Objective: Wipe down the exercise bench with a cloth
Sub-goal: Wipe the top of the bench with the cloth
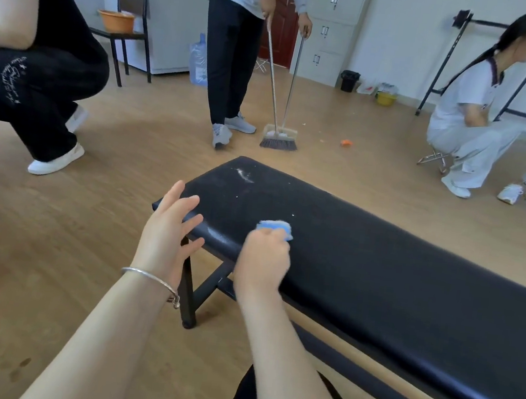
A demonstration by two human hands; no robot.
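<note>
Wood-floor room: long black padded exercise bench [377,278] runs diagonally, white dusty smears near its far end. Right hand [262,261], blurred, grips small blue cloth [276,227] on the pad; left hand [168,231] hovers beside, fingers spread.

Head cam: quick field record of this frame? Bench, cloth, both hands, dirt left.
bench: black padded exercise bench, runs from centre to lower right
cloth: blue cloth, pressed on bench top near its left end
right hand: right hand closed on the cloth, motion-blurred
left hand: left hand open, fingers spread at the bench's left corner, holds nothing
dirt left: white smears at far end; white streak by near edge
</note>
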